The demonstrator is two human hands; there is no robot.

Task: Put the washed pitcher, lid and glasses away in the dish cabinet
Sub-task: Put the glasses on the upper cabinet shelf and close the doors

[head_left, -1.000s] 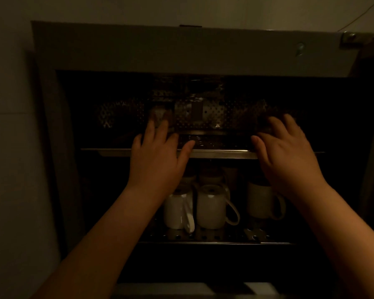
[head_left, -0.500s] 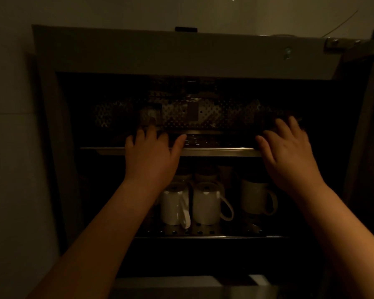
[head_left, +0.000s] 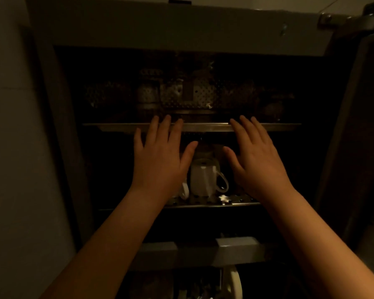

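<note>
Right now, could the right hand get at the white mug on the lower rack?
Probably yes. The right hand is open and holds nothing, right beside the white mug, which stands at the front of the lower rack with its handle turned toward that hand. Nothing visible lies between them.

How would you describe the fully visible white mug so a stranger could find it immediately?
Look inside the open dish cabinet, on the lower perforated rack. Between the person's left hand and right hand stands the white mug. Unlike its half-hidden neighbour, it shows whole, handle pointing right.
</note>
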